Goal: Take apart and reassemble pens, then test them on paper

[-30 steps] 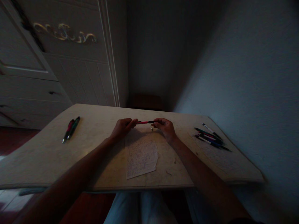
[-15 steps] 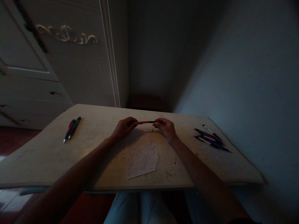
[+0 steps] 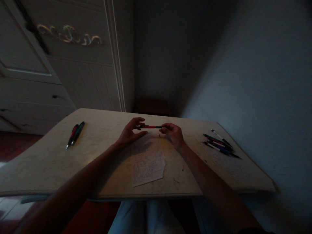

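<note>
A red and black pen lies level in the air above the far middle of the table. My right hand pinches its black end on the right. My left hand is open around the other end, its thumb dropped away below and its fingers spread behind the pen; whether a finger still touches it I cannot tell. Just under the pen, near my right fingertips, a tiny shiny piece shows, too small to name. Below the hands a sheet of paper covered in handwriting rests on the table.
Two or so pens lie together on the left of the pale table. Several more pens are heaped at the right, by another written sheet. A wall borders the right; a white cabinet stands behind on the left.
My left hand has loosened from a pinch on the pen's left end, thumb and fingers now apart. My right hand and the pen stay nearly where they were.
</note>
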